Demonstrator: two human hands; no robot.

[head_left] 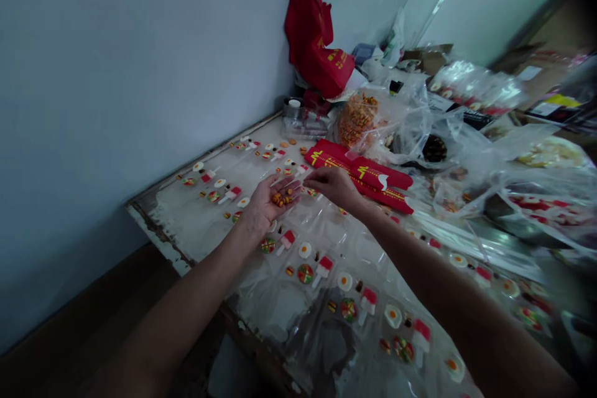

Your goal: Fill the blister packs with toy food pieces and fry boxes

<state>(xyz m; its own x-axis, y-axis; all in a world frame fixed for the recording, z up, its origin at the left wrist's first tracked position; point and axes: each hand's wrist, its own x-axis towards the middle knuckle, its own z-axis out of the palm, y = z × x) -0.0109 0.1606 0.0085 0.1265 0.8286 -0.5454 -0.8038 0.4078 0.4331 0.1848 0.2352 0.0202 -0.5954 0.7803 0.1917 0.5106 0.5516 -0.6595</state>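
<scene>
My left hand (267,199) is turned palm up over the table and cups several tiny toy hamburgers (282,198), orange-brown with darker bands. Just right of it, my right hand (330,184) has its fingertips pinched together; whatever they hold is too small to make out. Under and around both hands lie rows of small clear plastic pieces bearing miniature foods. Among these are a fried egg (344,281), a round red-and-green piece (305,273), a red-and-white popsicle (323,270) and a toy hamburger (332,306).
A folded red paper packet (359,171) with yellow print lies beyond my right hand. Behind it stands a clear bag of toy hamburgers (358,121). Plastic bags and boxes crowd the right side. A red bag (317,43) leans against the wall. The worn table edge (158,230) runs at left.
</scene>
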